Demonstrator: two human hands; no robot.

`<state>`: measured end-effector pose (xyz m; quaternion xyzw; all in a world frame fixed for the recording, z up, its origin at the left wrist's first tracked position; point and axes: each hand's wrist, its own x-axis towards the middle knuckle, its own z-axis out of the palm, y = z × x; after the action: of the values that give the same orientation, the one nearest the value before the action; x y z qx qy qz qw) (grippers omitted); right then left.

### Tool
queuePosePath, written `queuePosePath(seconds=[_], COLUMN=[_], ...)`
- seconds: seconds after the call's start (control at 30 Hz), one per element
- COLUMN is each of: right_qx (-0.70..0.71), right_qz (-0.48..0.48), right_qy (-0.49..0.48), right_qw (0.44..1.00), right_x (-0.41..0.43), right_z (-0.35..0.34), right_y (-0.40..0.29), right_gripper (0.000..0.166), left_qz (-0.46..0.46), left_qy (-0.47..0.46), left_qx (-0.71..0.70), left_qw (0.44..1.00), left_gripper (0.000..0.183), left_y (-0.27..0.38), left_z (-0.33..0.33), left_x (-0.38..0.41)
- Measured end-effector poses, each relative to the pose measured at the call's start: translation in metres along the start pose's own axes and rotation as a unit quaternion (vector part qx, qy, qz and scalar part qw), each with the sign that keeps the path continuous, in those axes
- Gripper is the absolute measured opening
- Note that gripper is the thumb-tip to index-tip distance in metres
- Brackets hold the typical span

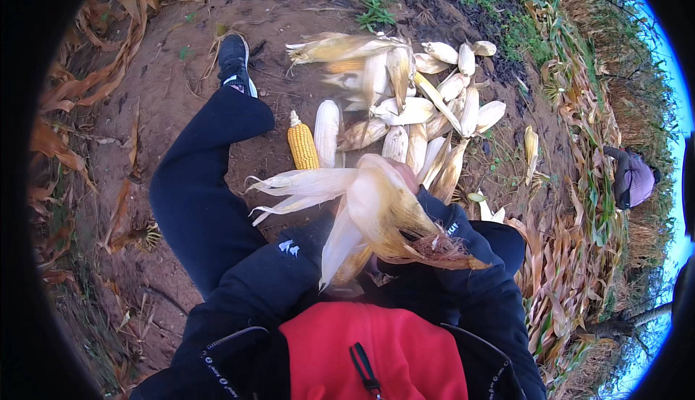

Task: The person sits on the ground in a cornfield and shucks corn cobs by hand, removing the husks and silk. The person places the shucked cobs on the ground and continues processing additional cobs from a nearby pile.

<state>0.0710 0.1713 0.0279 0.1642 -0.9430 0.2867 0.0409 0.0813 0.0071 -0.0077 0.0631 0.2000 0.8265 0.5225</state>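
My right hand (404, 174) is closed around the base of a large bunch of pale, dry corn husk (380, 204), partly covered by it. Brown silk (437, 248) shows at the husk's tip near my right sleeve. Below the husk, over my lap, a blurred yellowish ear of corn (353, 264) shows in part. My left sleeve runs in under the husk leaves; my left hand is hidden there. Just beyond, a bare yellow ear of corn (302, 142) lies on the soil beside a white-husked ear (327, 134).
A heap of husked ears (407, 109) lies on the soil ahead. Dry corn stalks (554, 291) line the right, and dry leaves (117, 74) the left. My left shoe (235, 60) is beside the heap. Another person (635, 180) bends over at the far right.
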Motion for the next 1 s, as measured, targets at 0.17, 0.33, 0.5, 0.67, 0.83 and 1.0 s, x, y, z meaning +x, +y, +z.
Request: queuePosePath(seconds=[0.17, 0.33, 0.5, 0.67, 0.83, 1.0], right_qx=[0.318, 0.641, 0.708, 0.674, 0.654, 0.489], right_qz=[0.142, 0.206, 0.132, 0.100, 0.300, 0.379], right_qy=[0.098, 0.265, 0.393, 0.390, 0.160, 0.090], right_qw=[0.932, 0.690, 0.571, 0.620, 0.676, 0.781], right_x=[-0.010, 0.005, 0.024, 0.008, -0.017, -0.008], right_z=[-0.001, -0.010, -0.043, -0.109, -0.070, -0.043], right_y=[0.000, 0.012, 0.033, 0.023, 0.009, -0.005], right_gripper=[0.033, 0.035, 0.033, 0.029, 0.030, 0.042], left_qz=[0.005, -0.010, 0.075, 0.161, 0.233, 0.194], left_qy=[0.000, 0.025, 0.023, 0.071, 0.147, 0.075], left_qx=[0.008, 0.019, 0.016, 0.176, 0.461, 0.610], left_qw=[1.000, 0.999, 0.997, 0.969, 0.844, 0.765], left_gripper=[0.067, 0.067, 0.066, 0.067, 0.077, 0.061], left_y=[0.002, -0.016, 0.007, 0.040, 0.042, 0.052], left_z=[-0.002, -0.006, 0.012, -0.011, -0.014, 0.010], left_x=[0.013, 0.029, 0.027, 0.028, 0.028, 0.022])
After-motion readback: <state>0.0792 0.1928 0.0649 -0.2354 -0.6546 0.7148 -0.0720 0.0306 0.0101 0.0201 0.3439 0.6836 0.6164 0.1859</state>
